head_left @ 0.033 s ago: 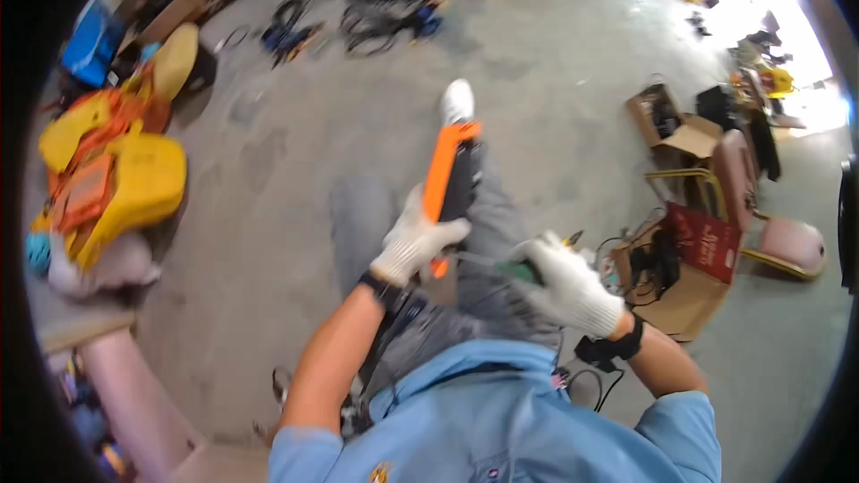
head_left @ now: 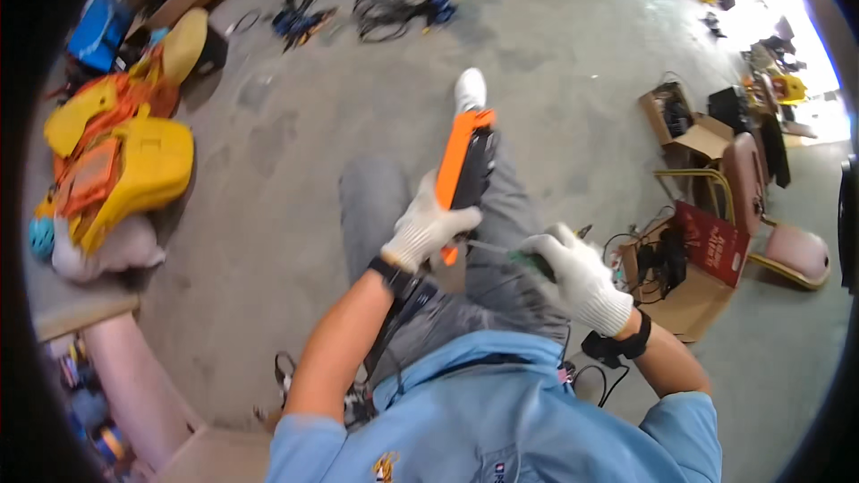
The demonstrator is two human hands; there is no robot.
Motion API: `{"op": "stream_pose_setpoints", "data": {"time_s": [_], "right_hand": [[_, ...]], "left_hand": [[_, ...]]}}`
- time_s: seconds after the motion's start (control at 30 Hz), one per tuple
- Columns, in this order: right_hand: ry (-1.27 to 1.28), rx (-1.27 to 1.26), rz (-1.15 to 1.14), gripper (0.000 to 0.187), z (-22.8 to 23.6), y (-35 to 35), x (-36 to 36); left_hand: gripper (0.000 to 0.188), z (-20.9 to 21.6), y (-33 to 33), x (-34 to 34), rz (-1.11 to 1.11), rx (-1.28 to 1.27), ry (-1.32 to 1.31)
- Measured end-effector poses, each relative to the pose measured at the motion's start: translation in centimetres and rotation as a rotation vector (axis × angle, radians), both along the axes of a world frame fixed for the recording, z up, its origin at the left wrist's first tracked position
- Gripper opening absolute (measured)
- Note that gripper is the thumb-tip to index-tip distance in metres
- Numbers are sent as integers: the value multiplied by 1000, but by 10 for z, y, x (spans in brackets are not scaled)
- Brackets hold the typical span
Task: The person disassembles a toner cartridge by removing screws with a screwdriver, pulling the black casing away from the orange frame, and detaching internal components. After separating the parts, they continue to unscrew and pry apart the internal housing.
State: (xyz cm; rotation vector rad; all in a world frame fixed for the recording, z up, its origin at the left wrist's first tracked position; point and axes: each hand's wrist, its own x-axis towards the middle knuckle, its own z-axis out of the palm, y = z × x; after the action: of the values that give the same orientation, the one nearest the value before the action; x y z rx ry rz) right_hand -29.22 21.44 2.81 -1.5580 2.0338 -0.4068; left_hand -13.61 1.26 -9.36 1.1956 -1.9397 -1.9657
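My left hand (head_left: 435,225), in a white knit glove, is closed around the lower part of a long orange and black casing (head_left: 458,165). The casing lies lengthwise above my grey-trousered leg, its orange side to the left and its black side to the right. Below my fingers its orange lower end (head_left: 449,254) shows. My right hand (head_left: 577,275), gloved the same way, is closed on the green handle of a screwdriver (head_left: 531,261). Its thin shaft points left toward the casing's lower end; whether the tip touches is too blurred to tell.
Yellow and orange plastic shells (head_left: 148,174) are heaped at the left. Cable bundles (head_left: 385,13) lie on the far floor. To the right are an open cardboard box (head_left: 684,300) with black parts and a pink padded chair (head_left: 738,179). A pinkish seat (head_left: 134,394) stands near left.
The view has shifted slightly, so the surroundings sit a little farther right and higher. Both hands keep their grips on the casing and the screwdriver.
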Motion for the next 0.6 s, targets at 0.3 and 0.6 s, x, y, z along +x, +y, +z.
{"op": "stream_pose_setpoints", "data": {"time_s": [0.3,0.6], "right_hand": [[52,-78,116,32,-25,0,-8],[-224,-26,-17,47,-15,-3,3]], "left_hand": [[100,14,-4,8,7,66,-228],[103,0,1,8,9,48,-215]]}}
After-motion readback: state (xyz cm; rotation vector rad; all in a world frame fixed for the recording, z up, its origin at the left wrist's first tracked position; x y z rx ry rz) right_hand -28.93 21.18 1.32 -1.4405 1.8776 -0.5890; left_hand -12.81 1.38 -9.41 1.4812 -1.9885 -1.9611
